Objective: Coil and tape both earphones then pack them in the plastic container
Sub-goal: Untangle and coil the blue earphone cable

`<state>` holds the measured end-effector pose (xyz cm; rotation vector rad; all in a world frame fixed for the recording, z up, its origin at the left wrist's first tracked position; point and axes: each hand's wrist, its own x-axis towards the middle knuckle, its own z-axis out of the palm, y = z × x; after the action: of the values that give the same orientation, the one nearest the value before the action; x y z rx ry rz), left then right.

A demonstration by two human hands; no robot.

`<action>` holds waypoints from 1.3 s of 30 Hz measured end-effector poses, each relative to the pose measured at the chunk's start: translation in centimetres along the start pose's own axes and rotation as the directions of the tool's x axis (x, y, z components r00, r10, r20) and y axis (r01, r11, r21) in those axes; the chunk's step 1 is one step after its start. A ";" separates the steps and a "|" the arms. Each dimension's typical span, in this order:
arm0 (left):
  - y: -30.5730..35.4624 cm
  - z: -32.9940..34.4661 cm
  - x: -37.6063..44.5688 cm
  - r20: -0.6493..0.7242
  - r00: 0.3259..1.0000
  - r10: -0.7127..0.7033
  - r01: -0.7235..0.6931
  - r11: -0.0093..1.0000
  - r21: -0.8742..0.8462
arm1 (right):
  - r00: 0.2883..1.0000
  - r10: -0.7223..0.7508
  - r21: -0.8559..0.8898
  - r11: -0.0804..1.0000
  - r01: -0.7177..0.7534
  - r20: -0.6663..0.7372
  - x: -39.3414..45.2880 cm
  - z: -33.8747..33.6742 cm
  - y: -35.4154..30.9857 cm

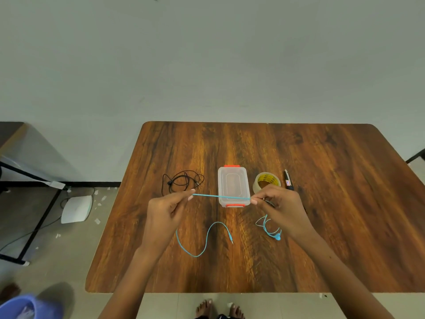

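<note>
A blue earphone cable (220, 196) is stretched taut above the table between my two hands. My left hand (167, 210) pinches one end of the stretch; my right hand (279, 207) pinches the other. The cable's plug end (230, 238) loops down onto the table below my left hand, and its earbuds (277, 236) hang below my right hand. A black earphone (181, 180) lies tangled on the table at the left. The clear plastic container (233, 185) with orange clips stands closed behind the stretched cable. A roll of clear tape (266, 181) stands to its right.
A pen-like tool (288, 180) lies to the right of the tape roll. The wooden table (333, 203) stands against a pale wall. A white device (77, 209) and paper scraps lie on the floor at left, and a blue basin (27, 307) sits at bottom left.
</note>
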<state>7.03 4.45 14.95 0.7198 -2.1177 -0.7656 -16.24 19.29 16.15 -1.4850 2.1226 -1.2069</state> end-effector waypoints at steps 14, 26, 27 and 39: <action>2.5 3.6 0.2 0.261 0.961 0.089 -0.103 0.994 0.042 | 0.987 -0.134 -0.078 0.987 0.141 0.093 0.6 2.0 -2.7; 2.2 2.3 0.0 0.036 0.998 0.046 -0.045 0.999 -0.021 | 0.996 -0.051 0.017 0.999 0.049 0.077 0.4 1.8 -2.2; 1.7 1.7 -0.1 0.011 1.000 0.026 -0.026 0.999 -0.022 | 0.998 -0.042 0.007 0.999 0.042 0.056 0.3 1.3 -1.6; 0.5 0.8 -0.9 -0.001 1.000 -0.004 0.004 1.000 0.010 | 0.998 -0.057 -0.025 0.998 0.056 -0.015 -0.1 0.8 -0.3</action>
<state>6.78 5.60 14.49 0.7291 -2.1213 -0.7573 -15.50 18.98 15.85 -1.5610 2.1260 -1.2197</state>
